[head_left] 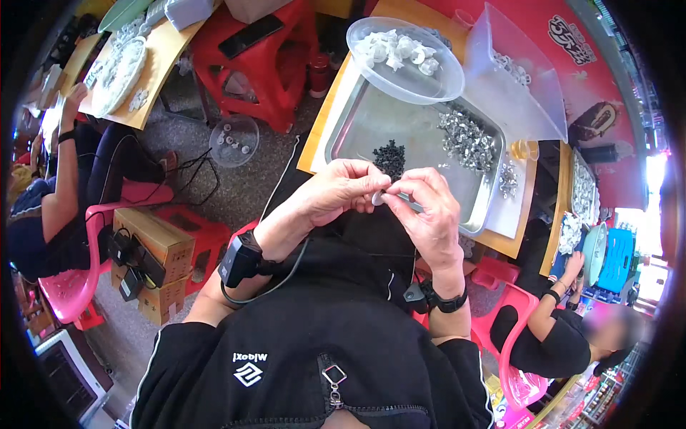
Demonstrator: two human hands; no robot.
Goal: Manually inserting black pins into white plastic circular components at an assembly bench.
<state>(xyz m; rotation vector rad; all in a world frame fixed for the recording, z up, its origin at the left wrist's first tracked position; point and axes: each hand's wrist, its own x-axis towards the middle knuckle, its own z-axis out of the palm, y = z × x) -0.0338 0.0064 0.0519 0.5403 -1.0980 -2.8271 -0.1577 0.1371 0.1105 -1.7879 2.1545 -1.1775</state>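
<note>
A shallow rectangular steel tray [357, 121] is lying on the wooden tabletop [319, 125], holding a heap of small black parts [390, 156] near its front and a heap of small silvery metal parts [466, 139] toward the right. A round clear plastic bowl [429, 87] is resting on the tray's far edge with white plastic pieces [397, 50] inside. Beside it a clear plastic bin [500, 96] is tilting, with a few pieces in it.

The left hand [336, 191] and the right hand [429, 207] are meeting just above the tray's near edge, both sets of fingertips pinching one small white round piece [378, 198] between them.

Red plastic stools [266, 61] are standing on the grey floor [236, 189], and other people are sitting on pink chairs [71, 286] at either side. The small piece's shape is too tiny to make out.
</note>
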